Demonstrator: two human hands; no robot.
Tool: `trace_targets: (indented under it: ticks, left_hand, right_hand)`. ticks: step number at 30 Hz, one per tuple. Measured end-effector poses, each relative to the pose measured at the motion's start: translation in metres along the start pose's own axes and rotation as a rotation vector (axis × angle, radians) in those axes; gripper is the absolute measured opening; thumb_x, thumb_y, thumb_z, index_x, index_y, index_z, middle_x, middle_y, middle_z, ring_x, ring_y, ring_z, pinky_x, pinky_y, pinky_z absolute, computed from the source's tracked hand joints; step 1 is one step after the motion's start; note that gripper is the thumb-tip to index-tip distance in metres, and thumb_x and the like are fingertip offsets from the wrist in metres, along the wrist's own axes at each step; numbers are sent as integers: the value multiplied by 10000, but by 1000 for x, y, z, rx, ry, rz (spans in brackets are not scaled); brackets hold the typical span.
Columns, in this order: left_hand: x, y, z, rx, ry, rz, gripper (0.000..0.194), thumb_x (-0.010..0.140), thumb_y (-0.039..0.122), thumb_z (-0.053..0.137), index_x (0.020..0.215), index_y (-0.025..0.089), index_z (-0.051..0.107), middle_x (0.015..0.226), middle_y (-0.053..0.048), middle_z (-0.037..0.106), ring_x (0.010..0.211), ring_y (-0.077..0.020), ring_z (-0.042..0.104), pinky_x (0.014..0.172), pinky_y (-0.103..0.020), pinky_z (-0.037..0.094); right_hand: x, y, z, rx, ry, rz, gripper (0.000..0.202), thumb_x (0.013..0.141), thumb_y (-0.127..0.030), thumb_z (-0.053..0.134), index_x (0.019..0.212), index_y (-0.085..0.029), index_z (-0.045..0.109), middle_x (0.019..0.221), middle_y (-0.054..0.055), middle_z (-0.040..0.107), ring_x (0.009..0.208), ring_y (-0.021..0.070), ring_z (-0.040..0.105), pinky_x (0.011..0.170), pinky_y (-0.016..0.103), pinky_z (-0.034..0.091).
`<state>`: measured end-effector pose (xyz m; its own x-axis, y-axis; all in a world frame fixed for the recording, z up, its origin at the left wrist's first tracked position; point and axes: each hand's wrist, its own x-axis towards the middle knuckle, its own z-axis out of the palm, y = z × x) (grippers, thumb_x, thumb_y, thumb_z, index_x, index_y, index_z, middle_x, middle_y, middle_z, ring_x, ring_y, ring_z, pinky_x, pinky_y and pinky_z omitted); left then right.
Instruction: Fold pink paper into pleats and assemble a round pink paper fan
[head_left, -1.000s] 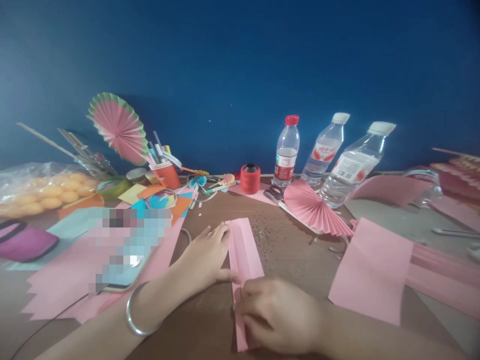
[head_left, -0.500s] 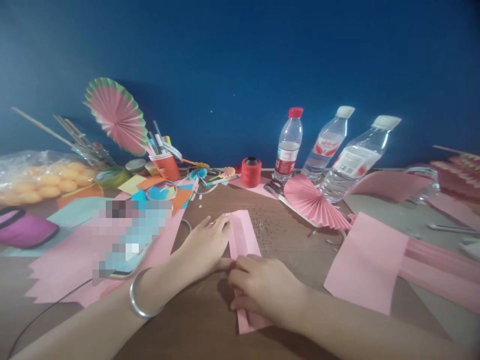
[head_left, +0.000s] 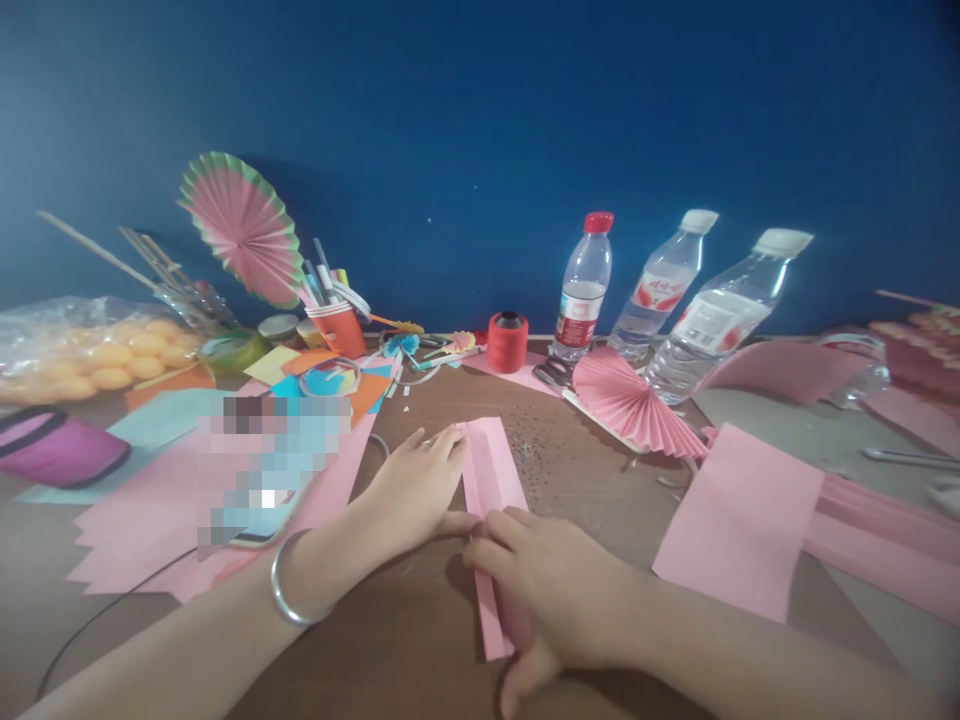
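Observation:
A narrow strip of pink paper (head_left: pixel 499 465) with lengthwise folds lies on the brown table in front of me. My left hand (head_left: pixel 420 490) holds its left edge, the fingertips bent down near the far corner and the thumb reaching across toward the middle. My right hand (head_left: pixel 555 590) lies over the near half, its fingers pressing on the paper beside my left thumb. The right thumb is spread away toward the near end, off the fingers. Part of the strip is hidden beneath the right hand.
Pink sheets (head_left: pixel 739 520) lie at right and a phone (head_left: pixel 277 500) on papers at left. Behind stand a red thread spool (head_left: pixel 508 342), three bottles (head_left: pixel 581 300), a pleated pink fan (head_left: pixel 634 405), scissors (head_left: pixel 553 374) and a red pen cup (head_left: pixel 336 330). Small dark specks lie beside the strip.
My right thumb has swung out toward me, away from its fingers, and the right hand has flattened over the paper. The left hand keeps its place on the edge. The view has shifted slightly.

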<state>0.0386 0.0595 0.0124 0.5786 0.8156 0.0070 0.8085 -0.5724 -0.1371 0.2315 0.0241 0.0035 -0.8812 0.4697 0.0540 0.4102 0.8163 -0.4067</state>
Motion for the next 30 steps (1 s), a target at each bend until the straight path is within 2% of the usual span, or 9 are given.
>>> trace_targets:
  ticks: [4, 7, 9, 12, 13, 15, 19, 24, 30]
  left_hand:
    - [-6, 10, -4, 126, 1, -171, 737, 679, 733, 428, 912, 60, 615, 903, -206, 621, 803, -344, 593, 732, -458, 423]
    - [-11, 13, -5, 218, -12, -300, 626, 747, 678, 402, 757, 95, 627, 704, -158, 613, 620, -294, 586, 614, -430, 419]
    - [-12, 12, -6, 203, 2, -256, 461, 814, 544, 442, 766, 121, 618, 704, -124, 609, 648, -272, 589, 619, -400, 421]
    - [-10, 7, -6, 73, 10, 16, 162, 873, 214, 443, 863, 163, 597, 844, -71, 608, 759, -221, 586, 661, -338, 431]
    - [-9, 6, -5, 22, 1, 101, 177, 871, 135, 421, 884, 174, 594, 876, -55, 602, 784, -201, 580, 674, -318, 432]
    - [-7, 4, -3, -69, -23, 181, 210, 880, 110, 405, 891, 180, 602, 877, -38, 594, 803, -178, 570, 699, -297, 432]
    - [-5, 4, 2, -158, -8, 160, 205, 896, 247, 441, 860, 174, 630, 838, -40, 596, 822, -187, 563, 732, -313, 425]
    - [-6, 4, 5, -134, 21, 139, 215, 897, 159, 400, 871, 167, 613, 824, -47, 604, 812, -187, 561, 725, -315, 426]
    - [-9, 5, -3, -100, 22, -14, 198, 873, 107, 384, 800, 179, 554, 800, -17, 566, 707, -173, 546, 638, -293, 423]
  right_hand:
    - [-6, 6, -3, -26, 42, 48, 606, 636, -651, 597, 1039, -200, 552, 933, 62, 567, 828, 227, 502, 707, 346, 400]
    - [-6, 16, -9, -121, 101, 147, 352, 783, -458, 577, 1020, -197, 583, 881, 58, 588, 852, 219, 501, 720, 330, 373]
    - [-7, 25, -14, -168, 132, 180, 185, 843, -308, 537, 974, -197, 607, 840, 46, 604, 837, 201, 509, 723, 319, 356]
    - [-9, 41, -18, -200, 179, 201, 173, 884, -214, 467, 884, -209, 640, 787, 33, 620, 823, 188, 523, 742, 324, 337]
    - [-9, 46, -19, -197, 200, 205, 194, 890, -201, 453, 891, -220, 647, 792, 32, 621, 837, 188, 524, 751, 322, 337]
    - [-11, 53, -21, -168, 228, 213, 211, 895, -198, 446, 919, -236, 652, 823, 33, 617, 856, 182, 524, 755, 305, 347]
    - [-11, 62, -21, -88, 206, 189, 165, 886, -248, 483, 902, -214, 645, 812, 19, 611, 816, 162, 537, 713, 261, 373]
    - [-6, 67, -11, -227, 243, 149, 185, 898, -192, 438, 838, -173, 612, 768, 30, 596, 785, 174, 523, 714, 279, 361]
    - [-6, 56, -13, -338, 242, 269, 131, 832, -87, 464, 755, -151, 547, 737, 33, 570, 689, 163, 498, 647, 280, 334]
